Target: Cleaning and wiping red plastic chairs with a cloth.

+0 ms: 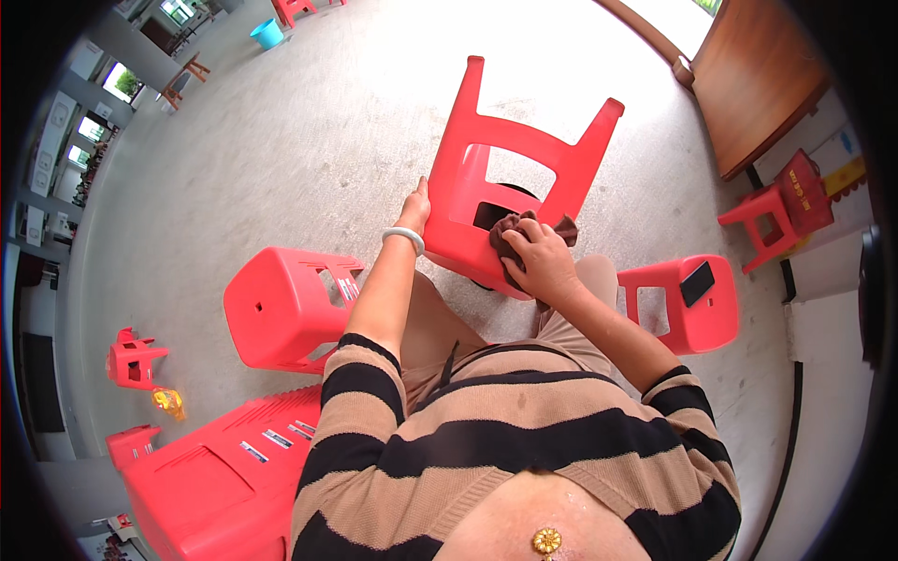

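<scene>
A red plastic stool (451, 178) is tipped over in front of my legs, its legs pointing away from me. My left hand (417, 211), with a pale bangle at the wrist, grips the stool's left side; the fingers lie along it and the thumb is hidden. A crumpled dark brown cloth (505, 234) is bunched under my right hand (540, 259). The curled fingers of that hand press the cloth against the near part of the stool, by an opening in it.
Another red stool (267, 309) stands to my left. On my right, a stool (716, 318) carries a dark phone (697, 283). Large red plastic furniture (196, 481) sits at the lower left. A blue bucket (267, 35) is far off, and a wooden door (758, 84) stands at upper right.
</scene>
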`<state>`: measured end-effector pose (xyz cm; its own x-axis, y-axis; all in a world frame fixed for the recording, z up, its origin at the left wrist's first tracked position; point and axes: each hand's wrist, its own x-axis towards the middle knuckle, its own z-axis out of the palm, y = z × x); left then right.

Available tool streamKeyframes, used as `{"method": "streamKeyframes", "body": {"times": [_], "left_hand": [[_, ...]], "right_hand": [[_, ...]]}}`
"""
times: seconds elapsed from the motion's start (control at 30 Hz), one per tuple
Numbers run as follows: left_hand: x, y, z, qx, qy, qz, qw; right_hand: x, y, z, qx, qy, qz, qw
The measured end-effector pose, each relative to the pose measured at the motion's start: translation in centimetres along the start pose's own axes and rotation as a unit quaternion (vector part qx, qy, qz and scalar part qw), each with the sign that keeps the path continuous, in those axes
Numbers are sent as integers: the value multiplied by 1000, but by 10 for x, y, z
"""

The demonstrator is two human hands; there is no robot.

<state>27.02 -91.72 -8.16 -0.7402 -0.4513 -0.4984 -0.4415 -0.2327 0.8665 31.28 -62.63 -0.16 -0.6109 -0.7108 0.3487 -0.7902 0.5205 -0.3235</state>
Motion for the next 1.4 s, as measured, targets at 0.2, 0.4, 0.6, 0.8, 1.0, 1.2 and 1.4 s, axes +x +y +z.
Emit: {"method": "streamKeyframes", "body": {"times": [0.2,0.4,0.6,0.8,1.0,1.2,1.4], "left_hand": [[3,-4,-25,104,-13,21,994],[-12,-1,2,78,-34,20,996],[-17,-6,-16,121,-10,65,990],[-17,-2,-12,113,-16,78,990],[-6,-7,-6,87,-51,70,992],[-13,-6,-10,7,-73,33,997],[-17,-7,-17,102,-29,95,990]], "right_hand": [[64,-43,31,-63,-15,-102,993],[90,-48,66,-74,-45,-110,990],[41,-30,21,14,-72,-120,990],[0,-4,-4,52,-77,-127,988],[71,-45,38,32,-110,-95,989],[71,-39,37,47,-146,-84,985],[12,14,-10,88,-55,-78,992]]}}
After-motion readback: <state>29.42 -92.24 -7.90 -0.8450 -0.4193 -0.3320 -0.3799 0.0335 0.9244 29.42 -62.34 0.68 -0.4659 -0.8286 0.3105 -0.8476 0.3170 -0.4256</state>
